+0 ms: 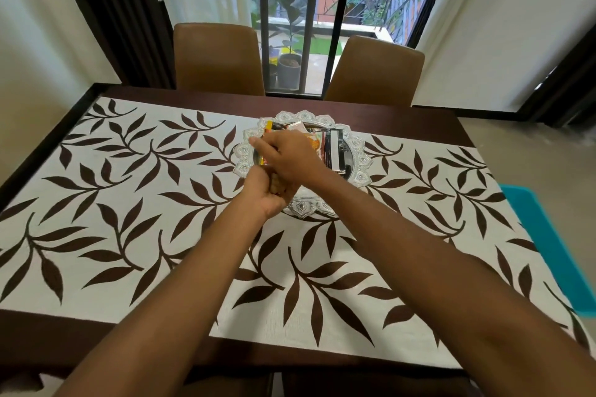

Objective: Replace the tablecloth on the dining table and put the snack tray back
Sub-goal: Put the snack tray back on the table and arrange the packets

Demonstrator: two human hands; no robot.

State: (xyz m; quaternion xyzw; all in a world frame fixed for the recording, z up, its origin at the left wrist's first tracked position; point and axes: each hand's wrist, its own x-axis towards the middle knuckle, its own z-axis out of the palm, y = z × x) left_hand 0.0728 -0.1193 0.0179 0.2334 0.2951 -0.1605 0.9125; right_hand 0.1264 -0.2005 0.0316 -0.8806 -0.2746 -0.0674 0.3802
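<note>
The tray (361, 155) sits on the cloth (135, 203), center of the frame. Left hand (267, 192) fingers curl around a snack; right hand (287, 155) fingers pinch packets (332, 148).

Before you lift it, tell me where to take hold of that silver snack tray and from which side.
Grip the snack tray by its scalloped rim, one hand on the left edge and one on the right, fingers hooked under from the sides. It lies flat on the tablecloth loaded with loose packets, so an even two-sided hold probably keeps it level. Both hands, left hand and right hand, are over it now.
</note>
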